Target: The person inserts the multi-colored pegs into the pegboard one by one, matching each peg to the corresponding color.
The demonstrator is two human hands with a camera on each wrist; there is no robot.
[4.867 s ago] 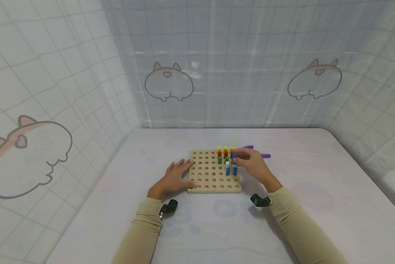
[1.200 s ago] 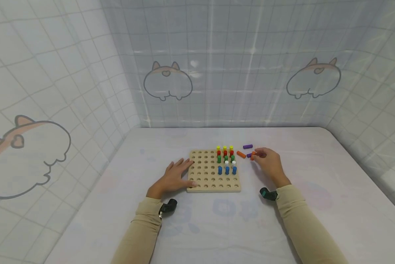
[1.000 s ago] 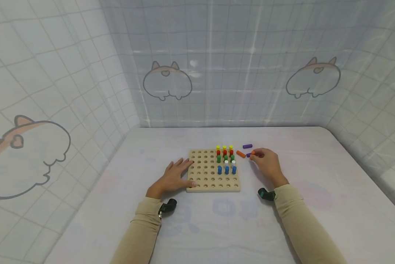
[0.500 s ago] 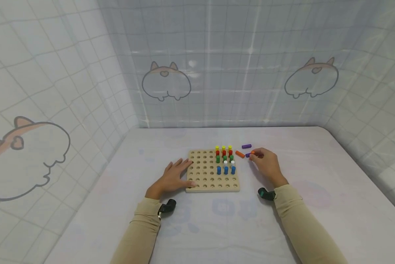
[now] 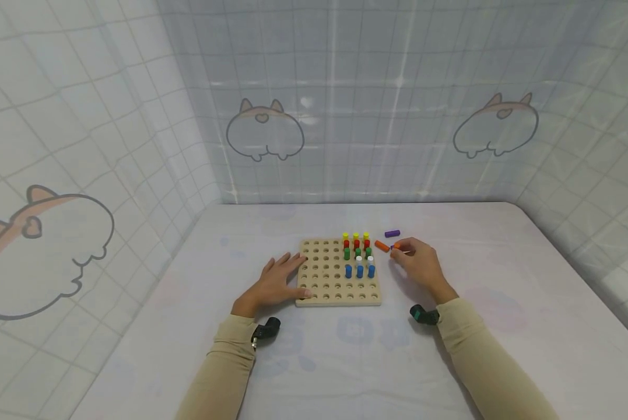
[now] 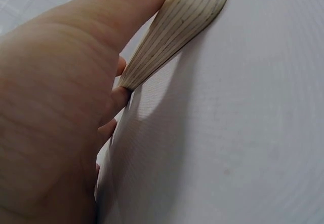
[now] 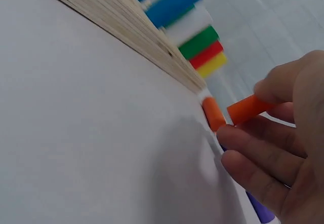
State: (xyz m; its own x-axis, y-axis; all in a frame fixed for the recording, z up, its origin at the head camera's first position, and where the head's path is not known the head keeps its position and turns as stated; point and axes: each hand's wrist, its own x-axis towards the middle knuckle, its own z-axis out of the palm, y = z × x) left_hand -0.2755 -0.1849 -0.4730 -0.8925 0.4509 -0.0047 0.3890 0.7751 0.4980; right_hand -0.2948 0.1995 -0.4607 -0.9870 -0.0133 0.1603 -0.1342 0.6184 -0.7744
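Note:
A square wooden pegboard (image 5: 326, 274) lies on the table, with blue (image 5: 360, 272), white (image 5: 370, 260), green (image 5: 347, 254), red (image 5: 357, 244) and yellow (image 5: 355, 236) pegs standing in its right part. My left hand (image 5: 277, 283) rests on the board's left edge, fingers spread, thumb over the front left corner. To the right of the board, my right hand (image 5: 420, 263) pinches an orange peg (image 7: 249, 108) between thumb and fingers, held tilted just above the table. Close by it lies another orange peg (image 5: 382, 246).
One purple peg (image 5: 392, 233) lies behind the orange ones; another purple peg (image 7: 260, 209) is partly covered by my right hand. The table (image 5: 340, 361) has a pale cloth, with tiled-pattern curtains (image 5: 371, 163) behind and at both sides.
My right hand has gone from the board, where it held a blue peg, to the right and now holds an orange one. A third blue peg stands in the board. My left hand stays put.

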